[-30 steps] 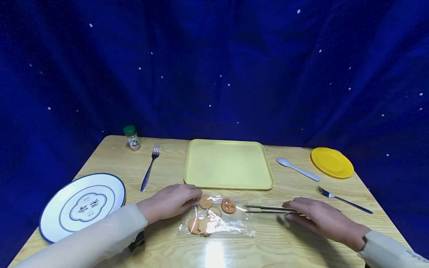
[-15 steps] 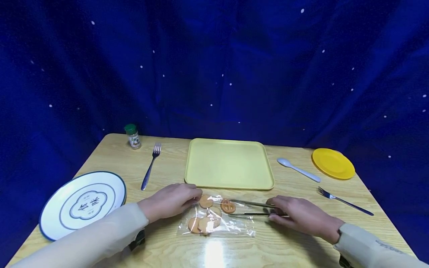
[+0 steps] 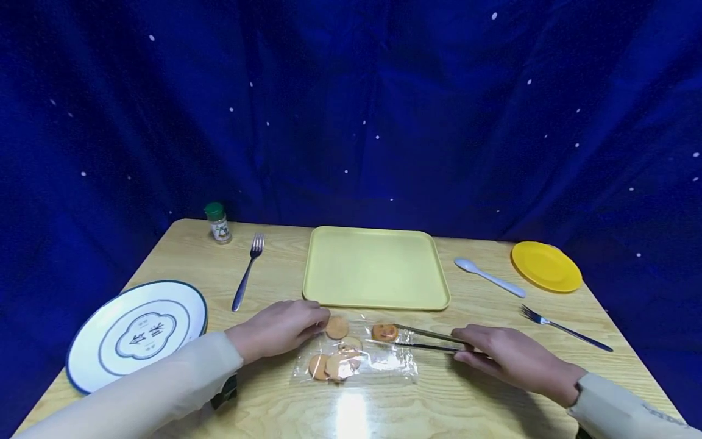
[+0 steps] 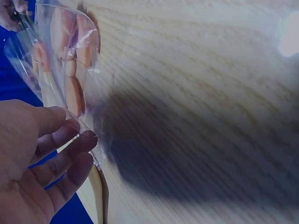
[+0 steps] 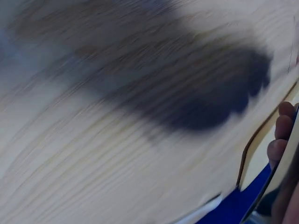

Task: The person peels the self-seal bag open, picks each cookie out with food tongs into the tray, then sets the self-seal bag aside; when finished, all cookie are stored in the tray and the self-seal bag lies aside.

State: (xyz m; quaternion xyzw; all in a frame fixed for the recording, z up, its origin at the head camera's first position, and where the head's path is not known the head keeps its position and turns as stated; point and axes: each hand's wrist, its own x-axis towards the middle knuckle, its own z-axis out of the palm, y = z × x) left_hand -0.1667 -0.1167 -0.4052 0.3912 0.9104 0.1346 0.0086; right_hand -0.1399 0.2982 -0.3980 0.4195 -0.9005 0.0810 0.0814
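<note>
My left hand (image 3: 285, 329) pinches the left edge of a clear plastic bag (image 3: 384, 373) lying on the table. The thumb and fingertips meet at the bag's edge in the left wrist view. Several round biscuits (image 3: 337, 328) lie in the bag's left half. Metal tongs (image 3: 430, 333) are held in my right hand (image 3: 510, 356), and their tips reach into the bag from the right. Between those tips sits a pretzel-shaped biscuit (image 3: 384, 332), tilted up. Only some fingers and part of the tongs appear in the right wrist view.
Behind the bag lies a yellow tray (image 3: 378, 268). To the left are a white plate (image 3: 181, 299), a fork (image 3: 247, 274) and a green-capped shaker (image 3: 218, 224). On the right are a white spoon (image 3: 490, 279), a yellow plate (image 3: 545, 266) and another fork (image 3: 570, 331).
The tongs have moved left into the bag and around the pretzel-shaped biscuit, then drawn slightly back right. That biscuit has shifted right and tilted. My left hand has stayed in place.
</note>
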